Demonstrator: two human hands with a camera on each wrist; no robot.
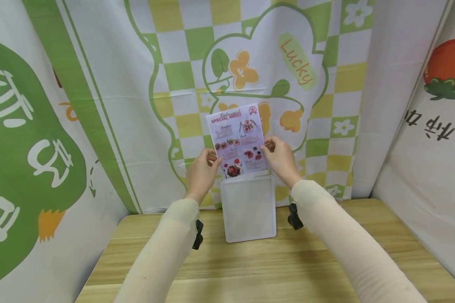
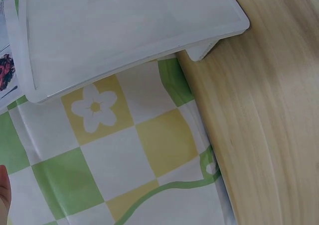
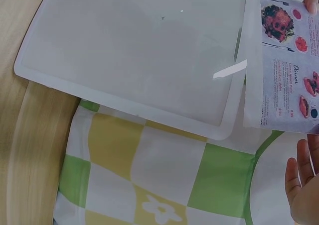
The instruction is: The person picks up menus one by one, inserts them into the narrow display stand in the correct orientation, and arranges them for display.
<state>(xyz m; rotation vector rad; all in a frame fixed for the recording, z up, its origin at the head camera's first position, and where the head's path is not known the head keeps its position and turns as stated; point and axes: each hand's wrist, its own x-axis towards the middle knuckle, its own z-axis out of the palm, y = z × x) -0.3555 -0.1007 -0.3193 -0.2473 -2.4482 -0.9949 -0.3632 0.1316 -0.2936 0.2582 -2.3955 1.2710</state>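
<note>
A printed menu sheet (image 1: 238, 143) headed "SPECIAL MENU" is held up between both hands, tilted slightly. My left hand (image 1: 203, 173) pinches its left edge, and my right hand (image 1: 279, 159) pinches its right edge. Just below the sheet stands a white framed display board (image 1: 249, 210) on the table, leaning back. In the right wrist view the sheet's (image 3: 286, 65) bottom edge lies close to the top edge of the board (image 3: 139, 51); whether they touch I cannot tell. The left wrist view catches only a bit of the left hand (image 2: 4, 192).
The board's rear foot (image 2: 202, 50) rests on the wooden table (image 1: 167, 256). Behind it hangs a green, yellow and white checkered cloth (image 1: 186, 75). Printed cloth walls (image 1: 22, 147) stand on both sides. Dark wrist cameras (image 1: 198, 234) are strapped to both forearms.
</note>
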